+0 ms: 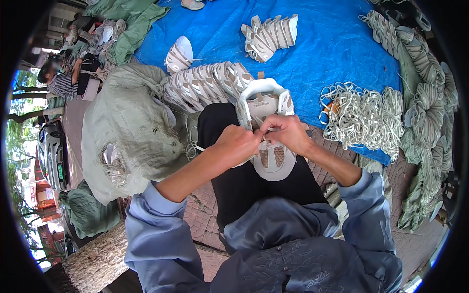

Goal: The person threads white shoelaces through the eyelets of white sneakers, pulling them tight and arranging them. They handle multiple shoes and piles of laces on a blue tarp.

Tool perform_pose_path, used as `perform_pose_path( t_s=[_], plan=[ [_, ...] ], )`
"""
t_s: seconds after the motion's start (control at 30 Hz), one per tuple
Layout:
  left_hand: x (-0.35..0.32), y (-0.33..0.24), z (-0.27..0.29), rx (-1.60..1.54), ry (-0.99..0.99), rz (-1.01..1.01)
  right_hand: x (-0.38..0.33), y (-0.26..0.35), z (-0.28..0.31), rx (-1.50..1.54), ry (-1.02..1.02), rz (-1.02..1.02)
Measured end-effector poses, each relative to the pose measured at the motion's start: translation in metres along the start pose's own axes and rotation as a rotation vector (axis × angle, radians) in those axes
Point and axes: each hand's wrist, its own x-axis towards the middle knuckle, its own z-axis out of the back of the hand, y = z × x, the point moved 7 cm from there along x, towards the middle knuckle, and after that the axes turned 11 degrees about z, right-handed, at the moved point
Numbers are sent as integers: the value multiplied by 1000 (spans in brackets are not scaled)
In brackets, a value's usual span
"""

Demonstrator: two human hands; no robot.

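A white and beige shoe upper [274, 168] lies across my lap, its padded collar away from me and its rounded toe towards me. My left hand [239, 144] is closed in a pinch at the lacing area from the left. Opposite it, my right hand [288, 134] also pinches there, fingertips almost touching the left ones. A thin white shoelace shows between the fingers, though its exact path is partly hidden by them. The tongue [260, 105] stands inside the collar beyond both hands.
A row of stacked shoe uppers [207, 85] lies beyond my left knee, and another stack [271, 36] on the blue tarp [337, 44]. White laces [364, 117] are heaped at right. A large pale sack [132, 127] stands at left; bundled uppers [425, 97] line the far right. Another person [66, 80] sits at left.
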Motion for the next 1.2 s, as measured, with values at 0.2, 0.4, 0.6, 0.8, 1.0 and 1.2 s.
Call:
perform_pose_path(
  t_s=[0.2, 0.4, 0.6, 0.8, 1.0, 1.2],
  plan=[
    [-10, 1, -12, -51, -40, 101, 5, 17, -15, -375, 81, 376],
    [-30, 0, -13, 62, -190, 101, 14, 18, -35, -670, 338, 409],
    [-36, -3, -11, 45, -333, 13, 17, 21, -44, -699, 521, 397],
    [-36, -3, -16, 21, -334, 0, 25, 23, -51, -853, 616, 292],
    [-46, -6, -12, 108, -470, 20, 29, 16, -55, -793, 732, 254],
    [-48, -3, -10, 95, -553, 76, 32, 4, -41, -433, 652, 159]
  ],
)
